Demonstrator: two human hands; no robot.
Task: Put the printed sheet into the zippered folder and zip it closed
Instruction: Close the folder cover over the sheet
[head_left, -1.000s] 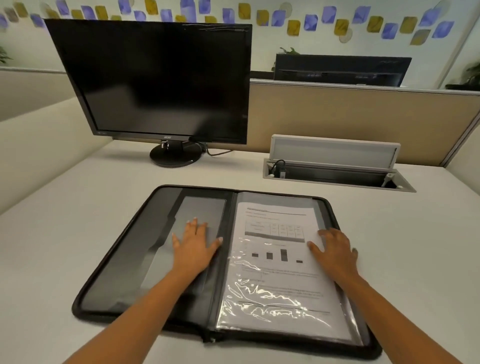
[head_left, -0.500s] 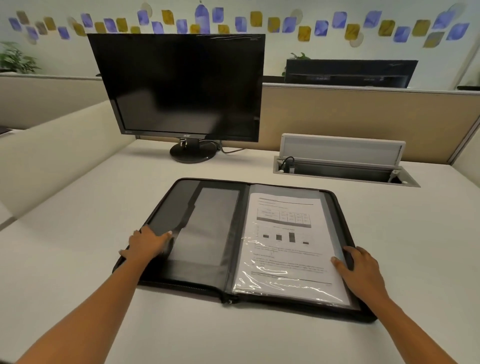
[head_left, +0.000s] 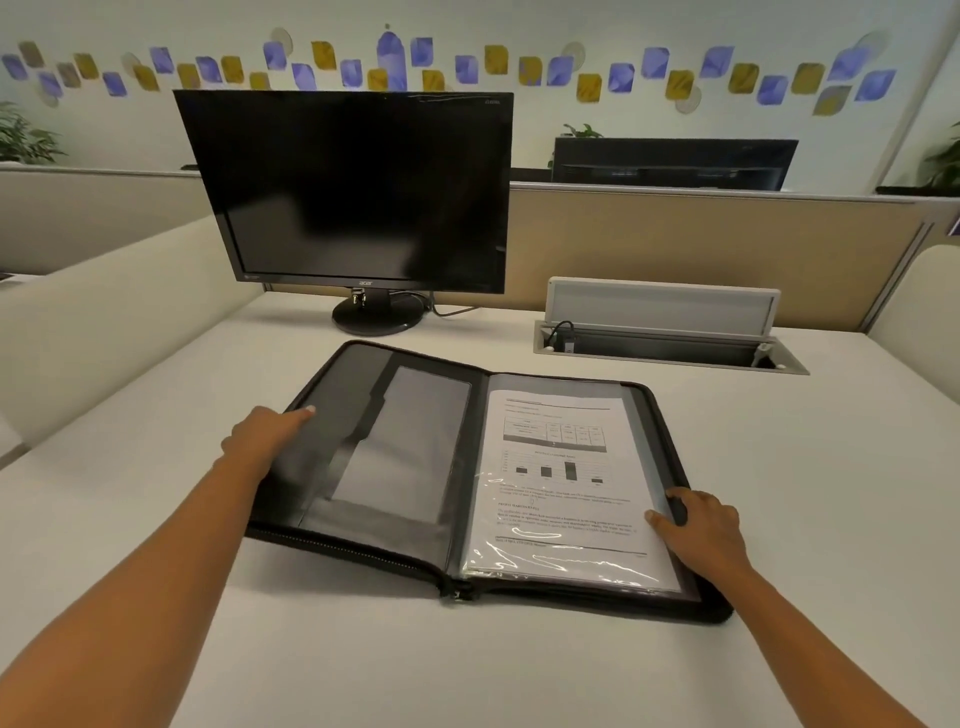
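Because the printed sheet (head_left: 561, 467) already lies inside the clear sleeve (head_left: 561, 569) on the right half of the zippered folder (head_left: 395, 467), the filing part of the task looks done, and what remains is the folding and the zipping. The folder lies open on the desk (head_left: 467, 670), spine running away from the person, and each hand has taken one half of it. The left hand (head_left: 260, 436) is closed around the outer edge of the left cover, one finger lying over onto the inner face and the thumb out of sight beneath. That edge seems to stand a little off the desk, so this grip is probably there to swing the cover over like a page. The right hand (head_left: 701, 525) holds nothing: its fingers are spread and only slightly bent, pressing down on the lower right corner where sleeve and border meet, most likely to keep that half from sliding or lifting while the other side turns, and to keep the sheet flat. The zipper pull (head_left: 460, 592) sits at the near end of the spine, untouched. By count there is one folder, one sheet, one sleeve in view, one zipper pull and two hands. Farther back stand two dark screens, the monitor (head_left: 353, 192) on this desk and a second monitor (head_left: 675, 163) behind the partition, and beside the first is one cable box (head_left: 660, 338) with its lid raised.
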